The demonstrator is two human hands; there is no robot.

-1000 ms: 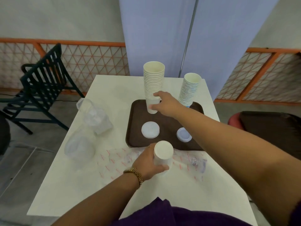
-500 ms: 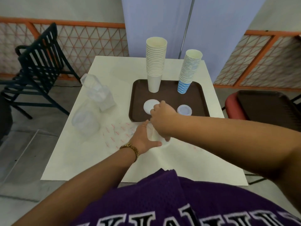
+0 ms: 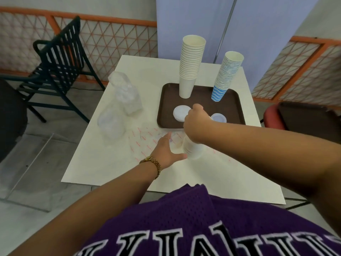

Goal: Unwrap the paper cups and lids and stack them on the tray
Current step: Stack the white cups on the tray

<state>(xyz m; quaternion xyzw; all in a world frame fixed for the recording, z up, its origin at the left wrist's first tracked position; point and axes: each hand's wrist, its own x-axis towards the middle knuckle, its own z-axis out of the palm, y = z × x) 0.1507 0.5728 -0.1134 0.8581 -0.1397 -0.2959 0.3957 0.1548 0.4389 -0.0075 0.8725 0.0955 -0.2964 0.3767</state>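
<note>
One lid stack (image 3: 192,147) — seemingly under right grip (image 3: 197,124).

The purple jersey (image 3: 184,218) bears large white letters, cut off and unreadable.

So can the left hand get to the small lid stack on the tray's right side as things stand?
Probably not directly: the right hand and forearm, gripping the lid stack, cross between the left hand and the small lid stack.
</note>
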